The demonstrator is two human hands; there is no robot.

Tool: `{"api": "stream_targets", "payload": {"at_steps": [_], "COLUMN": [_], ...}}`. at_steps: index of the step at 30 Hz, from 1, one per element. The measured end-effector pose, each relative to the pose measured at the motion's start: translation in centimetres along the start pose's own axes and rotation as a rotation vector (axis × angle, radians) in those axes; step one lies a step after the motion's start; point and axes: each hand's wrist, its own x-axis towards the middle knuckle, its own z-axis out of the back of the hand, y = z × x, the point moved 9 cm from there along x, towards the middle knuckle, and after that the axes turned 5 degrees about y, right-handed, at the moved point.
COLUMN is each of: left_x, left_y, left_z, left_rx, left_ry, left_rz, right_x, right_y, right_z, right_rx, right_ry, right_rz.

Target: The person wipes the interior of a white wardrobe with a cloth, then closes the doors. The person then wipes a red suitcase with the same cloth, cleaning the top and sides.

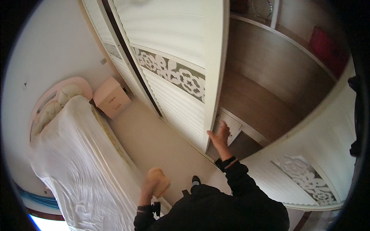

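1. Where the right fingers meet the door, they lie spread and flat along its lower edge, thumb out to the left, pressing rather than gripping; nothing is held.
2. Right hand: raised, palm toward the door edge, wrist bent back, a black watch at the wrist; black sleeve running down to the lower frame.
3. Left fingers: curled around a tan cloth, which fills the palm.
4. Left hand: held low in front of the body, over the floor between bed and wardrobe; forearm rising from the lower edge, dark band at the wrist.
5. Door: white sliding panel with a carved floral band on green, standing beside the open part of the wardrobe.
6. Wardrobe: brown wood interior, shelf bare where it shows, small white drawer just behind the right hand; red item on an upper shelf.
7. Bed: at left, under a white sheet, with a padded pink headboard.
8. Nightstand: pink, beside the headboard, against the wall.
9. Shoe: black, on the pale floor, below the right hand.
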Motion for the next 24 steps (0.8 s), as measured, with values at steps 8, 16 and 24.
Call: {"api": "stream_targets", "payload": {"at_steps": [8,16,24], "left_x": [7.1,17.6,30.0], "left_y": [-1.7,-2.5,-9.5], "left_z": [6.1,5.3,7.8], "left_rx": [0.064,0.287,0.236], "left_ry": [-0.114,0.048,0.318], "left_rz": [-0.053,-0.054,-0.119], "right_x": [6.6,5.5,3.8], "right_y": [3.7,4.9,5.2], "right_z": [-1.1,0.2,-0.5], "right_rx": [0.217,0.127,0.166], "right_ry": [-0.177,-0.141,-0.238], "right_rz": [0.104,0.069,-0.202]}}
